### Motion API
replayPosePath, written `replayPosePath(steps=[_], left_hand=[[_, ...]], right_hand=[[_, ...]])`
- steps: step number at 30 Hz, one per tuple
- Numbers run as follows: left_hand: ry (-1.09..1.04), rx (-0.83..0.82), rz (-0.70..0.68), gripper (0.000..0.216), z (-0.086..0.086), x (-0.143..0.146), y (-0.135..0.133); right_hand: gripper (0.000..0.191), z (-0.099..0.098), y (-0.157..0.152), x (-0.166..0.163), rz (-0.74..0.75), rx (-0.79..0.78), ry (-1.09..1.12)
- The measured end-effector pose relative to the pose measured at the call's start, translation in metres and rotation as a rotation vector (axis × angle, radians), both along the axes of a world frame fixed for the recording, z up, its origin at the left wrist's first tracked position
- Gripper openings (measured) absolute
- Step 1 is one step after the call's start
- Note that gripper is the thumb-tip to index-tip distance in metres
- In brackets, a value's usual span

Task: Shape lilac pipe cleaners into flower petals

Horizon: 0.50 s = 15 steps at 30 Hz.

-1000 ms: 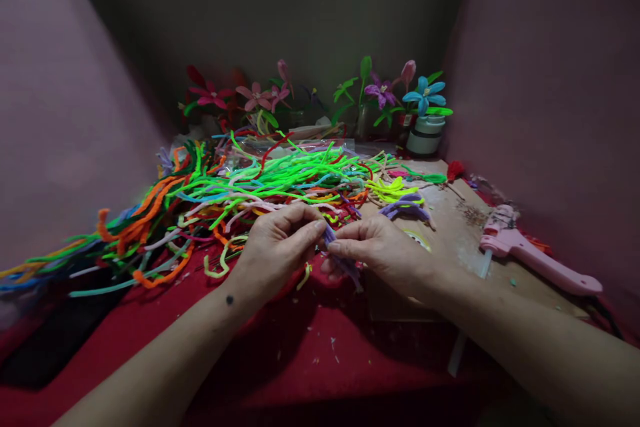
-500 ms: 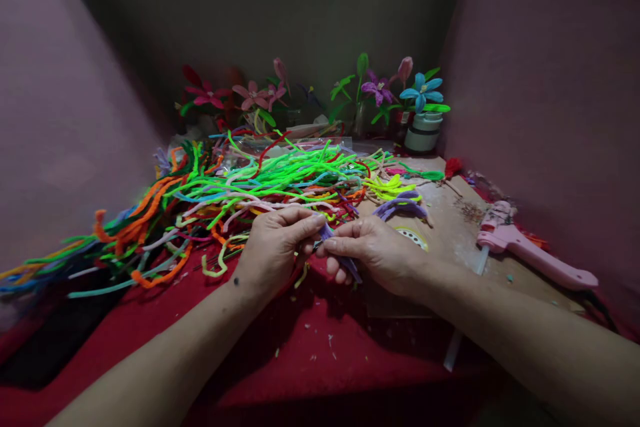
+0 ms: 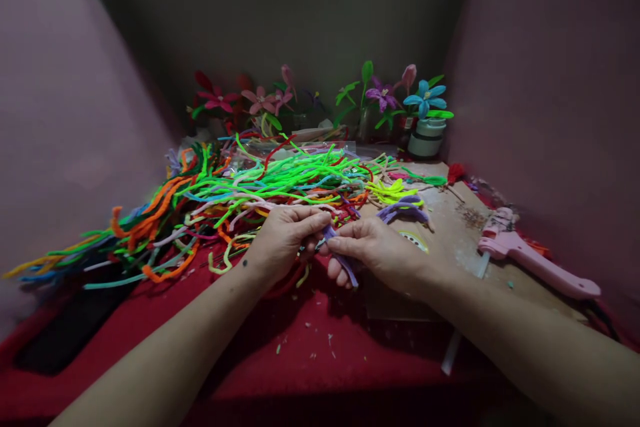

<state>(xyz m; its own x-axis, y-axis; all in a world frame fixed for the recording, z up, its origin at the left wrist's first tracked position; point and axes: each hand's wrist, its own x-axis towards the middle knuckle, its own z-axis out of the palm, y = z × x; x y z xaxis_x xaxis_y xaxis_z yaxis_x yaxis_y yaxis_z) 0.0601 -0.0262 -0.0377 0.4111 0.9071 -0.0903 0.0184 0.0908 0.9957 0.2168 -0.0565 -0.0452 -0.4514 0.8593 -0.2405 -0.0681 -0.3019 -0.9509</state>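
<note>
Many pipe cleaners (image 3: 260,183) litter the red tabletop (image 3: 310,353).

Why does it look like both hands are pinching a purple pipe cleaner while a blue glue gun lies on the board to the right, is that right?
Nearly. The head view shows the left hand and right hand pinching the purple pipe cleaner, and a glue gun does lie on the board to the right. But the glue gun is pink, not blue.
</note>
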Motion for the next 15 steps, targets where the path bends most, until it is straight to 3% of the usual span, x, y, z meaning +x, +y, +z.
replayPosePath(steps=[6, 15], left_hand=[[0.05, 0.006, 0.06, 0.027, 0.001, 0.0, 0.001], [0.126, 0.216, 0.048, 0.027, 0.002, 0.005, -0.007]], right_hand=[[0.026, -0.011, 0.009, 0.007, 0.051, -0.033, 0.244], [0.014, 0.001, 0.001, 0.0, -0.031, -0.035, 0.034]])
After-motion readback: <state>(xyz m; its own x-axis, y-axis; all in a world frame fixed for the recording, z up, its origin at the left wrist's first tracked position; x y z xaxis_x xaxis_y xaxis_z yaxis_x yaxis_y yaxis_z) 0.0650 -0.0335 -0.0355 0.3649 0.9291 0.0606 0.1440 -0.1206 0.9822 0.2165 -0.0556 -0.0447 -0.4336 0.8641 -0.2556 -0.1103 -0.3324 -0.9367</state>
